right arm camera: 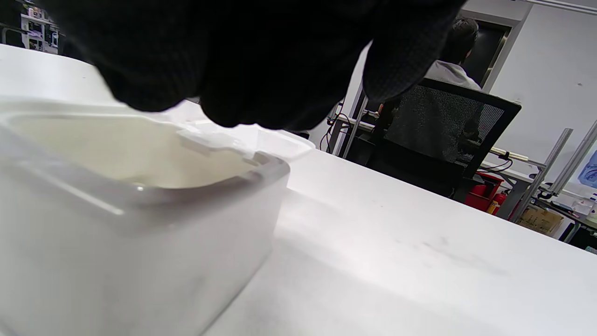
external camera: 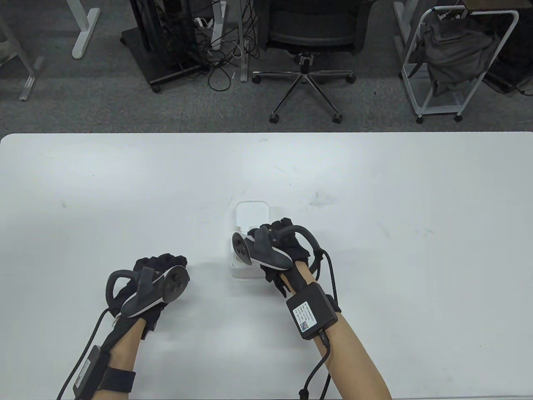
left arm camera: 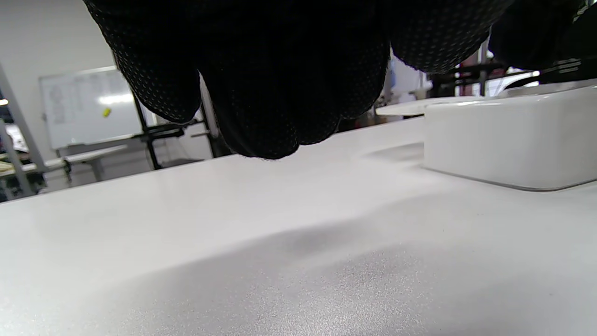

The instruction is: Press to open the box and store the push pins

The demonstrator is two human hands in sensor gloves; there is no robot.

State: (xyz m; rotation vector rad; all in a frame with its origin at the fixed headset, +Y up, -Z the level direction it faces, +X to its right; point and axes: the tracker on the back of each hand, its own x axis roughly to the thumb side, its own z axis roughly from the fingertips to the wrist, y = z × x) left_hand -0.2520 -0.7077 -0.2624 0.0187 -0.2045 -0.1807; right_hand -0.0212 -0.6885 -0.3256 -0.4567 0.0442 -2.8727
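Observation:
A small white box [external camera: 243, 273] stands near the table's middle with its lid [external camera: 252, 213] flipped open away from me. My right hand [external camera: 275, 243] hovers right over the open box. In the right wrist view its bunched fingers [right arm camera: 242, 70] hang just above the box's rim [right arm camera: 261, 168], and I cannot tell whether they hold anything. The part of the box's inside that I can see looks pale and bare. My left hand [external camera: 164, 266] rests curled on the table to the left of the box. Its fingers [left arm camera: 270, 93] are folded in, clear of the box [left arm camera: 508, 140]. No push pins are visible.
The white table [external camera: 416, 208] has faint scuff marks to the right of the box. Beyond its far edge stand an office chair [external camera: 306, 37], desk legs with cables and a white rack [external camera: 458, 62].

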